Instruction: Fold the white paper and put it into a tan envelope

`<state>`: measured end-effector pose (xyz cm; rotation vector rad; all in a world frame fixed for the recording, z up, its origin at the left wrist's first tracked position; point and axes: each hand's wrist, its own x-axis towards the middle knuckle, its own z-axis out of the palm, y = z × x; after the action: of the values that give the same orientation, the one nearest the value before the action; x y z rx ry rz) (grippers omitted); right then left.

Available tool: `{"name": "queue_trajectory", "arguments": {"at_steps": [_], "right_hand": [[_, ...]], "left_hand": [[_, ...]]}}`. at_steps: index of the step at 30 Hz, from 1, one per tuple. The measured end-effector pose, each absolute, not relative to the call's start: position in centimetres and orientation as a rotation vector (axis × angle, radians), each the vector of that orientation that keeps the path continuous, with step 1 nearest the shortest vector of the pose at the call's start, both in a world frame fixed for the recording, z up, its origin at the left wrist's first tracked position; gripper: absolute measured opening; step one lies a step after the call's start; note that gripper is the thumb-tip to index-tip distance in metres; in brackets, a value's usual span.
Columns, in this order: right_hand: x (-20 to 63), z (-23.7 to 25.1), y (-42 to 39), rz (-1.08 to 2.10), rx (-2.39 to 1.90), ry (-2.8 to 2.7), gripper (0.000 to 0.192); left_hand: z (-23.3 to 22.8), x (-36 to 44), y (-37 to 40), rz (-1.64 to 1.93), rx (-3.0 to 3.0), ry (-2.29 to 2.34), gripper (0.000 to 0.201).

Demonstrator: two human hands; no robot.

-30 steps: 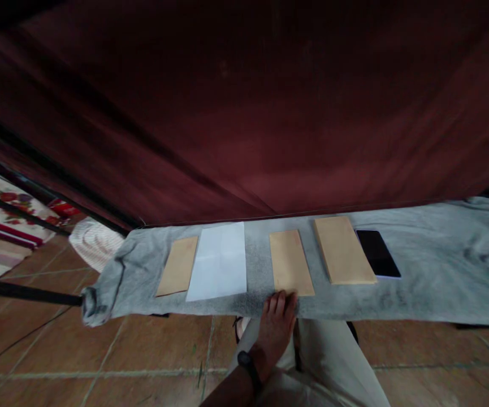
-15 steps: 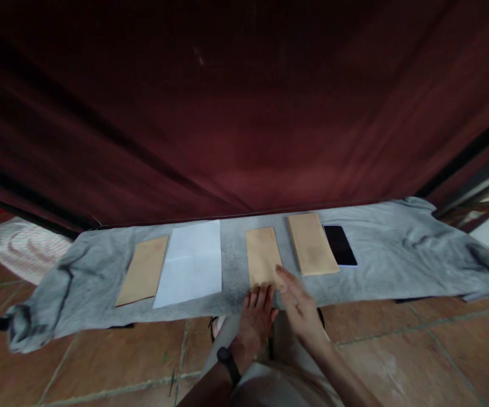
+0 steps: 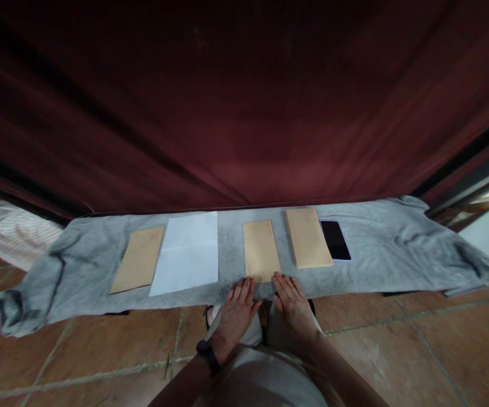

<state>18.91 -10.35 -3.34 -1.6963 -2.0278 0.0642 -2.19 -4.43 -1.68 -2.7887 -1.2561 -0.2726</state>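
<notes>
A brown paper envelope lies flat on a grey cloth in front of me. My left hand rests at its near left corner, fingers stretched out and lying flat. At the near right corner is my right hand, also with its fingers flat and extended. Neither hand grasps anything. To the right of this envelope sits a thick stack of brown envelopes, with a dark-screened phone beside it. On the left lie a white sheet of paper with a faint crease and another brown envelope.
The grey cloth covers a long narrow surface. A dark red hanging sheet rises behind its far edge. Striped fabric hangs at the far left. Tiled floor shows below the near edge.
My right hand has come down from the envelope's right side to its near right corner. My left hand has shifted slightly left, to the near left corner. The whole view has shifted slightly.
</notes>
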Motion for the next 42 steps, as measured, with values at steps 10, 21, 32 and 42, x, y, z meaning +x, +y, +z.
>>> {"name": "queue_trajectory", "arguments": {"at_steps": [10, 21, 32, 42], "right_hand": [[17.5, -2.6, -7.8, 0.351, -1.844, -1.404, 0.044], [17.0, 0.9, -5.2, 0.959, -1.31, -0.61, 0.049], [15.2, 2.4, -4.3, 1.054, -1.328, -0.627, 0.066], [15.6, -1.0, -4.1, 1.116, -1.391, -0.624, 0.065]], "left_hand": [[-0.4, 1.6, -2.5, -0.262, -2.841, -1.204, 0.04], [3.8, 4.3, -0.8, -0.232, -2.804, -1.38, 0.04], [6.4, 2.0, 2.9, -2.818, -1.929, -2.633, 0.041], [0.5, 3.6, -1.5, -3.046, -1.424, -3.258, 0.053]]}}
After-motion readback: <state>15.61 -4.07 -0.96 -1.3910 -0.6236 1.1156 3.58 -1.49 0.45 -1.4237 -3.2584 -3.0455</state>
